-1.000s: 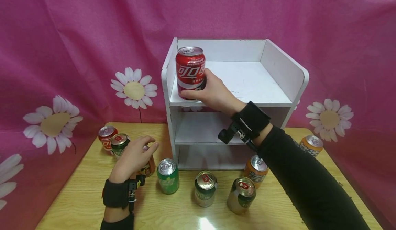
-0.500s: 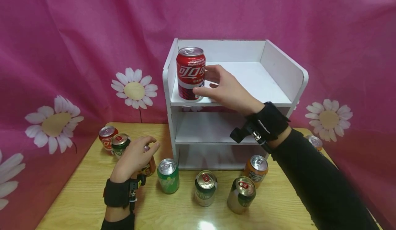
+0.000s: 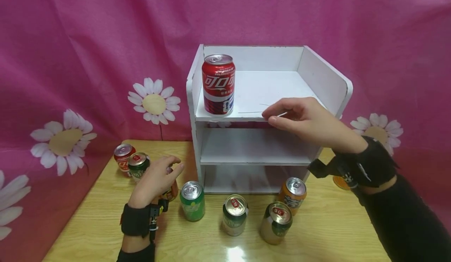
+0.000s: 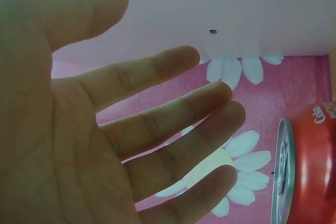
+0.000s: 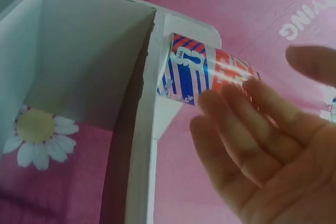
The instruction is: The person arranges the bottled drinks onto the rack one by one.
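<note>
A red cola can (image 3: 219, 84) stands upright at the front left of the white shelf's top board (image 3: 275, 85). To its right, apart from it, my right hand (image 3: 306, 121) hangs before the board's front edge, fingers loosely bent, holding nothing. The right wrist view shows the same cola can (image 5: 194, 74) beyond the fingers. My left hand (image 3: 155, 179) hovers above the table's left side, partly covering an orange can (image 3: 172, 191). In the left wrist view, the left palm (image 4: 79, 129) holds nothing, and a red can (image 4: 315, 166) lies beyond the fingertips.
Along the table front stand a green can (image 3: 192, 201), two gold-and-green cans (image 3: 235, 215) and an orange can (image 3: 293, 193). A red can (image 3: 124, 160) and a dark green can (image 3: 138, 166) stand at far left. My right forearm mostly hides another orange can (image 3: 340, 182). Pink cloth hangs behind.
My right hand has let go of the cola can and drawn away to the right and down. The can stays on the top board. My left hand has hardly moved.
</note>
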Demonstrator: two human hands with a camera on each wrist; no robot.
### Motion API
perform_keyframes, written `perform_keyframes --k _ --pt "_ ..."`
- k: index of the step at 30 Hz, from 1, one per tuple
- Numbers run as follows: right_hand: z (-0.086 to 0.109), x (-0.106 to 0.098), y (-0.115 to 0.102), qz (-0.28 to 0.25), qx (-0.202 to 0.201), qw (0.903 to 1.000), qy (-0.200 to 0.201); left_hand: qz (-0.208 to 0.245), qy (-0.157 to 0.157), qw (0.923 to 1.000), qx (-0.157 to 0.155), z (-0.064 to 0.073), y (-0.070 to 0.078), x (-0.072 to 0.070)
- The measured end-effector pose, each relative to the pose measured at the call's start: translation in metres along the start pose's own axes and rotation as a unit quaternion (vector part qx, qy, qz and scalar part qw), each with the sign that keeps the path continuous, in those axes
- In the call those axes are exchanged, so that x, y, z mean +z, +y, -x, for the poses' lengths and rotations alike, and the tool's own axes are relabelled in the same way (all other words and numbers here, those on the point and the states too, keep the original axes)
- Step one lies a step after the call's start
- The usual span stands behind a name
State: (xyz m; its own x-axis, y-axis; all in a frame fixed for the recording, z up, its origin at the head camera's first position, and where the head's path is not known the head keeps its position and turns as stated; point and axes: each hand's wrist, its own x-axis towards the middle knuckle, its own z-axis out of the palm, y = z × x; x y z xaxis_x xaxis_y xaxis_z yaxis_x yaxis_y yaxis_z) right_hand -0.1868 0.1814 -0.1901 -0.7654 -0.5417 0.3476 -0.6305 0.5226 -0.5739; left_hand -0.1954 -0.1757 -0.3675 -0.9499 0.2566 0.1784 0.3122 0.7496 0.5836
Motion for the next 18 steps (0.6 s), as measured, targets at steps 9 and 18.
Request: perform_keyframes --k 9,18 --pt "0.05 -0.003 0.03 0.051 -0.023 0.9979 -0.031 -0.003 -0.002 1.0 -0.009 0.0 -0.002 0.001" --pt "0.091 0.009 0.076 0.051 0.047 0.9972 -0.029 -0.001 -0.006 1.0 -0.007 0.0 -0.002 0.002"
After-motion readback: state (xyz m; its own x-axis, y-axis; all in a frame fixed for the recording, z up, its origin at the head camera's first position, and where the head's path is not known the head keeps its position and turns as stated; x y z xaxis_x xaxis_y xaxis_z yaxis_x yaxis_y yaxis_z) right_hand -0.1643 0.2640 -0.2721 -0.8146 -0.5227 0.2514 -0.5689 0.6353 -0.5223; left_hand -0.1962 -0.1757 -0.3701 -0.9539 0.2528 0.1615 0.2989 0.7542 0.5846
